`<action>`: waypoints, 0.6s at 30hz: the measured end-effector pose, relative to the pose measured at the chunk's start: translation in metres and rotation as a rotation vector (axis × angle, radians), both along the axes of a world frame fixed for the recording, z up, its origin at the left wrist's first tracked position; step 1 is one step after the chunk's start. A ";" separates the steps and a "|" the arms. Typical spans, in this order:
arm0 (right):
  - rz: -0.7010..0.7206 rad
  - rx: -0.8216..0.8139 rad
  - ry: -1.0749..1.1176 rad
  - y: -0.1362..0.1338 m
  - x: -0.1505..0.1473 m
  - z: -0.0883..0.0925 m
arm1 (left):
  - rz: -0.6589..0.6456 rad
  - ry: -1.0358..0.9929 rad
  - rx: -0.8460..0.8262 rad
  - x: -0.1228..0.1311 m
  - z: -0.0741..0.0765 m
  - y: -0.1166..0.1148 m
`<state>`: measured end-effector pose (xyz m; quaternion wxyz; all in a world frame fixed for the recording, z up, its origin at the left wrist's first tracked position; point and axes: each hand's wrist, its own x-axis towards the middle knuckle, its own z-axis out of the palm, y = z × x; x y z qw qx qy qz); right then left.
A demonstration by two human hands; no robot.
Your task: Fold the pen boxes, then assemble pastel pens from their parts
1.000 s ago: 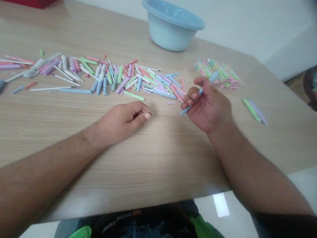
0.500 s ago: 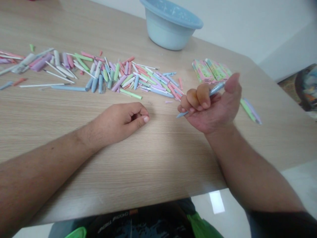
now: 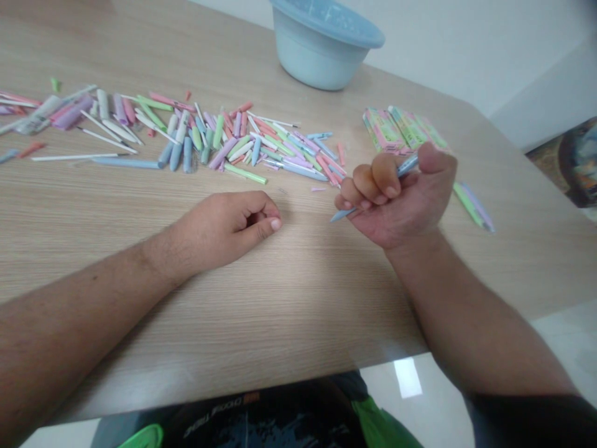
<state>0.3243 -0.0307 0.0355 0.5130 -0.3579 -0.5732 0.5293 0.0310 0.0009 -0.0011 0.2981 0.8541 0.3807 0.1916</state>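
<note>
In the head view my right hand (image 3: 396, 196) is raised above the table, palm up, with its fingers wrapped round a light blue pen (image 3: 344, 214). The pen's pointed end sticks out past the little finger, and its other end shows by the thumb. My left hand (image 3: 233, 227) rests on the table with fingers curled in and thumb against the index finger; nothing shows in it. Beyond both hands lies a loose spread of pastel pen parts (image 3: 228, 140): barrels, caps and thin white refills.
A light blue basin (image 3: 321, 62) stands at the back of the wooden table (image 3: 280, 311). Several patterned small boxes (image 3: 392, 130) lie behind my right hand. To its right are a green pen (image 3: 467, 204) and a purple pen (image 3: 480, 208), side by side.
My right thumb has bent down toward the upper end of the pen. The left hand stays in place, and the view has shifted slightly.
</note>
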 end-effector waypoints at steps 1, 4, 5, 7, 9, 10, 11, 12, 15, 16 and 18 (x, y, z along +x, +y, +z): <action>0.028 0.004 0.033 0.000 0.000 0.000 | -0.002 0.001 -0.001 0.000 0.000 0.000; 0.066 0.023 0.053 -0.002 0.000 0.001 | -0.012 0.000 0.002 0.000 0.000 0.000; 0.055 0.030 0.033 -0.003 -0.001 0.002 | -0.015 0.001 0.003 -0.001 -0.001 0.000; 0.010 0.030 -0.033 -0.005 -0.004 0.004 | -0.017 -0.001 0.006 -0.001 -0.002 0.001; -0.038 0.017 -0.097 -0.005 -0.006 0.006 | -0.017 -0.002 0.006 0.000 -0.003 0.001; -0.057 0.011 -0.125 -0.005 -0.007 0.006 | -0.017 -0.002 0.005 0.000 -0.003 0.002; -0.063 0.011 -0.149 -0.005 -0.007 0.007 | -0.018 -0.002 0.004 0.000 -0.004 0.002; -0.052 0.016 -0.166 -0.005 -0.007 0.007 | -0.020 -0.002 0.002 0.000 -0.004 0.002; 0.026 0.042 -0.150 -0.004 -0.006 0.005 | -0.024 0.000 0.006 0.000 -0.004 0.001; 0.042 0.042 -0.120 -0.004 -0.006 0.004 | -0.024 0.000 0.009 0.000 -0.004 0.001; 0.037 0.015 -0.065 -0.004 -0.006 0.001 | -0.029 -0.001 0.012 0.000 -0.004 0.001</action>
